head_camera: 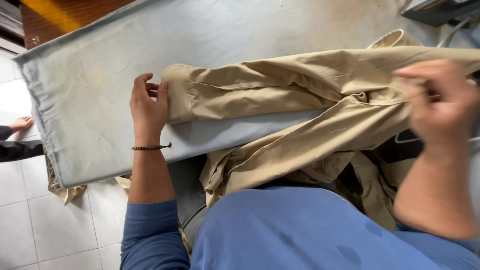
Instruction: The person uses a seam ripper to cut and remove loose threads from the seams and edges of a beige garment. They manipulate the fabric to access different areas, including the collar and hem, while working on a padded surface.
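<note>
The left hand (148,106) pinches the cuff end of a beige garment (280,95), fingers curled over the fabric's edge and pressing it onto the board; a dark beaded bracelet (150,147) circles that wrist. The right hand (441,105), blurred at the right, is closed on the same garment farther along — exactly how its fingers grip cannot be told. The garment lies stretched left to right across a pale blue-grey padded board (100,75), its sleeve flat on the cover while the rest bunches and hangs off the near edge against the person's blue shirt (300,230). White floor tiles (35,220) show at the near left — and another person's bare foot (21,122) at the left edge.
</note>
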